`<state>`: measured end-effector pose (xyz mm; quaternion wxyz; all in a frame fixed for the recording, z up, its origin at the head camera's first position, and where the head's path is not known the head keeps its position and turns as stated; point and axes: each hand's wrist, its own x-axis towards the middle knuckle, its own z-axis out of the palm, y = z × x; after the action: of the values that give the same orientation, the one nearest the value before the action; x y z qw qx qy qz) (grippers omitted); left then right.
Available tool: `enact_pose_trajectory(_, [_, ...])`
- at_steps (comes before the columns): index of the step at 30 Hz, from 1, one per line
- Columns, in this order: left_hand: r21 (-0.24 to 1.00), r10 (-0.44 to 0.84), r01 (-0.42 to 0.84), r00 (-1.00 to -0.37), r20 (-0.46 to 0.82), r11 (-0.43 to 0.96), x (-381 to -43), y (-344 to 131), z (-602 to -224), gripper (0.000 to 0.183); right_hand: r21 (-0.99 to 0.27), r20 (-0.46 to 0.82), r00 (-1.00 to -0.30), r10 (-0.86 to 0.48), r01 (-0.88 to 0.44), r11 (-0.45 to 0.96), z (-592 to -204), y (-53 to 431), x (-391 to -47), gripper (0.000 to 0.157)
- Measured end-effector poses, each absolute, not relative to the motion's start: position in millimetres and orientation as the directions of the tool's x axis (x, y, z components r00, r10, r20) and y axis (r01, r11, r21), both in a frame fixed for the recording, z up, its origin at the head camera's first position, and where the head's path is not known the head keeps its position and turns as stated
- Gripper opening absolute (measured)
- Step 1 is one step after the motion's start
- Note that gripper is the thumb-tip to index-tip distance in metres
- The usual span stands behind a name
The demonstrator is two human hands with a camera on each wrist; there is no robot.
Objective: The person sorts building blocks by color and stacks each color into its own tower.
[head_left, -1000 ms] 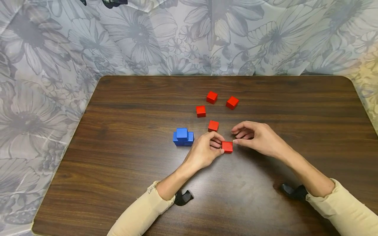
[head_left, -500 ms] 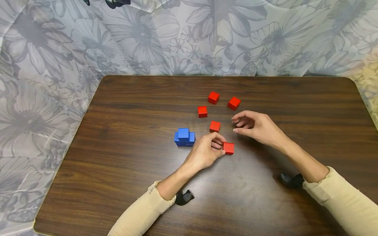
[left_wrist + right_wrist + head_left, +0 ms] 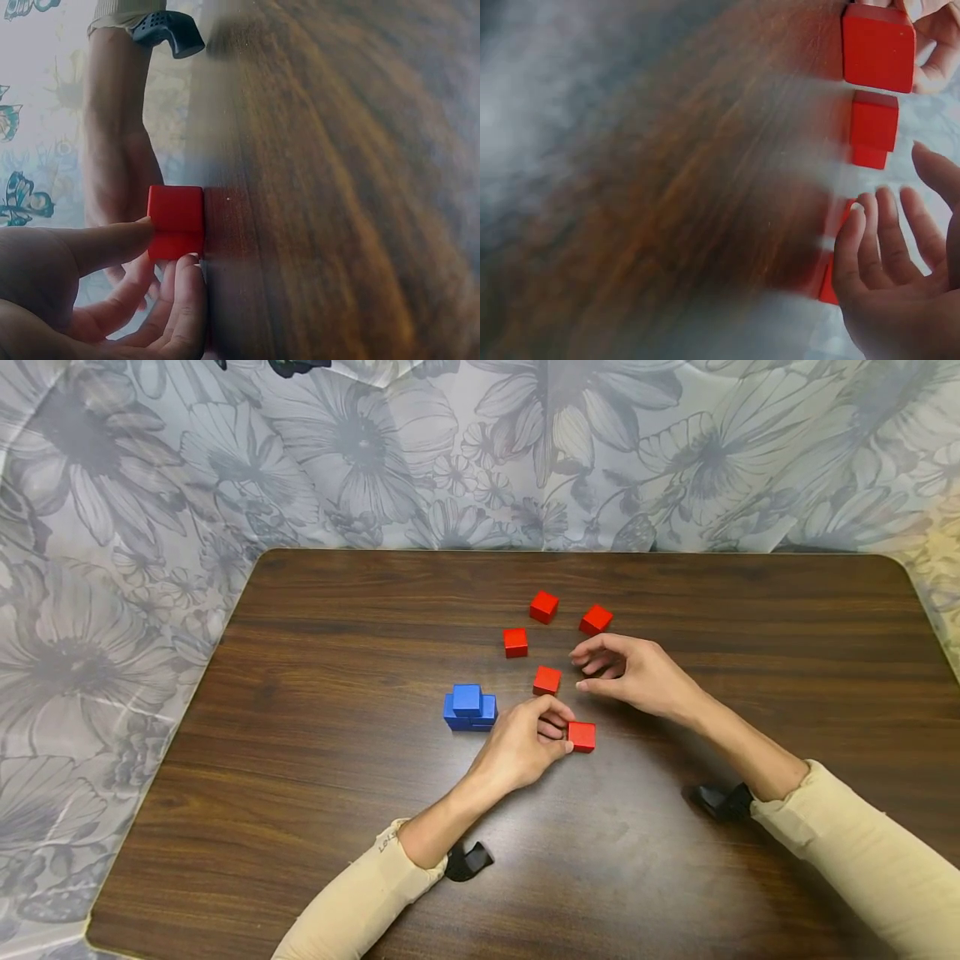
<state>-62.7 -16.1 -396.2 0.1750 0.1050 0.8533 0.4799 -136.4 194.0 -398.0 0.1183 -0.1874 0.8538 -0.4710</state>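
In the head view, my left hand (image 3: 521,743) pinches a red block (image 3: 582,737) on the table between thumb and fingers. The left wrist view shows the thumb on one side of that red block (image 3: 176,208) and fingertips at its lower edge. My right hand (image 3: 637,675) hovers with thumb and fingers apart and nothing between them. Its fingertips point toward another red block (image 3: 547,680), a short gap away. In the right wrist view the right hand (image 3: 900,262) has its fingers spread, with red blocks beyond them.
Three more red blocks lie farther back, one at the left (image 3: 515,642), one at the rear (image 3: 543,607) and one at the right (image 3: 596,619). Left of my left hand stands a small stack of blue blocks (image 3: 467,702). A flowered cloth (image 3: 360,452) hangs behind the wooden table (image 3: 300,793).
My right hand has moved away from the held red block, back and then left toward the nearest loose red block. The left hand stays on its block.
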Motion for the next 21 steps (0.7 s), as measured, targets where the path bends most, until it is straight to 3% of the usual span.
enact_pose_trajectory(21, [0.854,0.349,0.01,-0.915,-0.201,0.52,-63.0,-17.2,-397.2,0.026,-0.864,-0.096,-0.837,-0.539,-0.199,0.463,-402.5,176.4,-148.1,0.042])
